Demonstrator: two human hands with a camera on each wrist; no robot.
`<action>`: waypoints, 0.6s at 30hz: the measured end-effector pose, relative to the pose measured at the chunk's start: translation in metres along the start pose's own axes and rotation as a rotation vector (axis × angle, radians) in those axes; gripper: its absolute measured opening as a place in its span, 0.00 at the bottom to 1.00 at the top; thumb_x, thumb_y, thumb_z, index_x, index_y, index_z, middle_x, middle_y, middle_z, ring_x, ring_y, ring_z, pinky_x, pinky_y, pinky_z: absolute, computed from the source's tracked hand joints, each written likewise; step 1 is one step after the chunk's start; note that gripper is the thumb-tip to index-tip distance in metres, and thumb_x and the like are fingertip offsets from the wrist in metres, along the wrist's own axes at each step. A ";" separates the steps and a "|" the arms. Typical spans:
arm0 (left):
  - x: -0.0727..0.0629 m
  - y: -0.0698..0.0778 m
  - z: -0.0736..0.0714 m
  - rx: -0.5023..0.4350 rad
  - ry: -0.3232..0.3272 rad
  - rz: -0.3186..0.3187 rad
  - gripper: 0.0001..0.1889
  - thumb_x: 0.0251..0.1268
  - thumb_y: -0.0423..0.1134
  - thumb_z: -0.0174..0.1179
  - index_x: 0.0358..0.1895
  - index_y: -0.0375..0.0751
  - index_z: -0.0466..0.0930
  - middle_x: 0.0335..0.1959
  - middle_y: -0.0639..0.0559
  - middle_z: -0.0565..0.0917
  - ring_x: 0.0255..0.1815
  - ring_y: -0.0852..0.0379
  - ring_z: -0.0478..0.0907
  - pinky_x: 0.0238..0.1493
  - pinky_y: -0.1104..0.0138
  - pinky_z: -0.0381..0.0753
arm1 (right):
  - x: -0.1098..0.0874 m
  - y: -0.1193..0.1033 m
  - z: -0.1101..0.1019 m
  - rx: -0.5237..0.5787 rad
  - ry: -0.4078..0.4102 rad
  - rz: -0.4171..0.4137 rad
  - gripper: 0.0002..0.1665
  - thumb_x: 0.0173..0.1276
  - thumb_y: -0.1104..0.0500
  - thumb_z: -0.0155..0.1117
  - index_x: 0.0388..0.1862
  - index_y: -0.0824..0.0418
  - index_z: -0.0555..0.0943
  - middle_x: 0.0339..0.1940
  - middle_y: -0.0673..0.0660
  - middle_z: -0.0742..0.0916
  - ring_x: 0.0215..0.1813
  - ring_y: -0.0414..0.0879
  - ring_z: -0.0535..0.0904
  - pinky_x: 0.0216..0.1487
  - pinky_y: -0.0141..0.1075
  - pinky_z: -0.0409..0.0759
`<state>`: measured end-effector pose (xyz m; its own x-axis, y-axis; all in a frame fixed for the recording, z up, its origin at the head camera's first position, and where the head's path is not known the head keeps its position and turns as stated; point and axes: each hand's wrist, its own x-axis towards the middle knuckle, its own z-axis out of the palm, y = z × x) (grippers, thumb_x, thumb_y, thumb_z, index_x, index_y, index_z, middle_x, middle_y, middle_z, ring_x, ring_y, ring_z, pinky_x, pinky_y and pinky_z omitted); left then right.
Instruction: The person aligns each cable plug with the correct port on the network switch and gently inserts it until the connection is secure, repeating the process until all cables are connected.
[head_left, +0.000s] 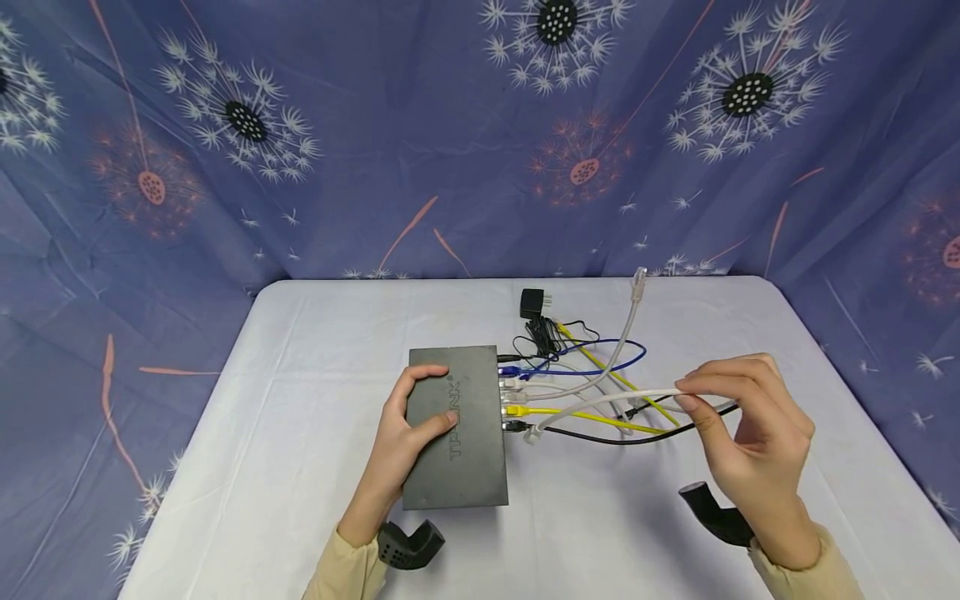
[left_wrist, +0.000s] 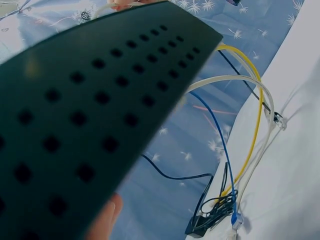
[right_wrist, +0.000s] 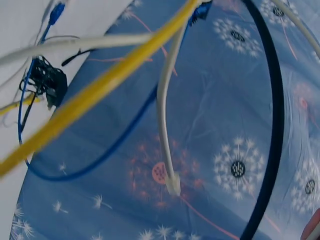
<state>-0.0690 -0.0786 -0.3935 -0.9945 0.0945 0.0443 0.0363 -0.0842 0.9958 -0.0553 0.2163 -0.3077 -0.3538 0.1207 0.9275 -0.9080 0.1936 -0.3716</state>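
My left hand (head_left: 412,433) grips a dark grey TP-LINK network switch (head_left: 480,467) by its left side, thumb and a finger over the top. In the left wrist view the vented casing (left_wrist: 65,135) fills much of the picture, with a fingertip (left_wrist: 105,220) below. To the right of the switch, my right hand (head_left: 757,425) pinches a white network cable (head_left: 600,402) between thumb and forefinger. The cable's connector (head_left: 532,434) hangs beside the port side, close to the black cable's plug (head_left: 514,426). Blue (head_left: 510,371) and yellow plugs (head_left: 516,410) sit in ports.
Behind the cables lies a black power adapter (head_left: 532,303) with its bundled cord (head_left: 542,337). Another pale cable's clear connector (head_left: 638,283) sticks up at the back. Yellow, blue and black cables (head_left: 637,442) tangle between switch and right hand. A white cloth (head_left: 300,375) covers the table.
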 end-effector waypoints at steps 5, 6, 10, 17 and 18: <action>-0.001 0.000 0.000 0.004 0.004 -0.005 0.26 0.54 0.30 0.64 0.58 0.52 0.73 0.58 0.48 0.70 0.52 0.47 0.67 0.50 0.52 0.64 | 0.003 0.005 -0.014 0.143 0.082 0.059 0.12 0.50 0.77 0.71 0.22 0.85 0.76 0.27 0.68 0.82 0.37 0.50 0.76 0.43 0.31 0.72; -0.001 0.000 0.000 0.003 0.004 -0.006 0.26 0.54 0.30 0.64 0.58 0.52 0.73 0.57 0.47 0.70 0.52 0.46 0.67 0.50 0.52 0.64 | 0.003 0.005 -0.015 0.161 0.097 0.072 0.12 0.50 0.78 0.71 0.22 0.86 0.75 0.27 0.68 0.82 0.37 0.50 0.76 0.43 0.31 0.73; -0.002 0.000 -0.001 0.001 0.001 -0.008 0.26 0.55 0.30 0.64 0.58 0.52 0.73 0.57 0.47 0.70 0.51 0.46 0.67 0.49 0.52 0.64 | 0.004 0.007 -0.018 0.185 0.148 0.104 0.11 0.48 0.81 0.69 0.22 0.87 0.74 0.28 0.68 0.81 0.37 0.51 0.77 0.42 0.31 0.73; -0.003 0.001 -0.001 -0.008 0.008 -0.008 0.26 0.54 0.30 0.63 0.59 0.51 0.73 0.59 0.47 0.69 0.53 0.46 0.66 0.52 0.51 0.61 | 0.001 0.011 -0.022 0.133 0.102 0.133 0.09 0.49 0.81 0.68 0.25 0.87 0.76 0.29 0.68 0.82 0.38 0.51 0.77 0.45 0.31 0.73; -0.003 0.001 -0.001 -0.010 0.010 -0.007 0.26 0.54 0.30 0.63 0.59 0.51 0.73 0.59 0.47 0.69 0.54 0.46 0.65 0.52 0.51 0.61 | 0.001 0.012 -0.024 0.109 0.089 0.142 0.09 0.50 0.81 0.68 0.25 0.87 0.76 0.30 0.67 0.82 0.38 0.50 0.77 0.45 0.31 0.73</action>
<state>-0.0662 -0.0802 -0.3926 -0.9957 0.0854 0.0366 0.0286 -0.0930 0.9953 -0.0606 0.2417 -0.3124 -0.4635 0.2263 0.8567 -0.8708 0.0626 -0.4876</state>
